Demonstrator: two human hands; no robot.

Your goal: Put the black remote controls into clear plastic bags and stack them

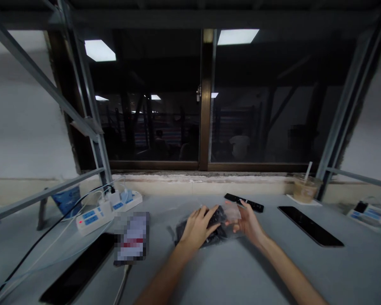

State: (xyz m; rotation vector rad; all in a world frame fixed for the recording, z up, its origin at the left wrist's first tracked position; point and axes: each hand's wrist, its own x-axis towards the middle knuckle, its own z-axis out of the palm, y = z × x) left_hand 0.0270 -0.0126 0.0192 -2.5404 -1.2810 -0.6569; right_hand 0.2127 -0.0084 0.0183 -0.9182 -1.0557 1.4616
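A clear plastic bag (205,243) with black items inside lies on the table in front of me. The kind of these items is hard to make out through the crumpled film. My left hand (195,226) lies over the bag from above, thumb and fingers curved about a dark part of its contents. At the bag's right end, my right hand (249,222) pinches the translucent film (233,210), fingers partly hidden behind it. Just behind the right hand lies a black remote control (255,206), apart from the bag.
On the left are a white power strip (92,220) with plugs and cables, a dark tablet-like slab (79,269) and a blurred-out phone (133,237) on a cable. To the right lie another dark slab (309,224), an iced drink cup (305,189) and a second power strip (368,214).
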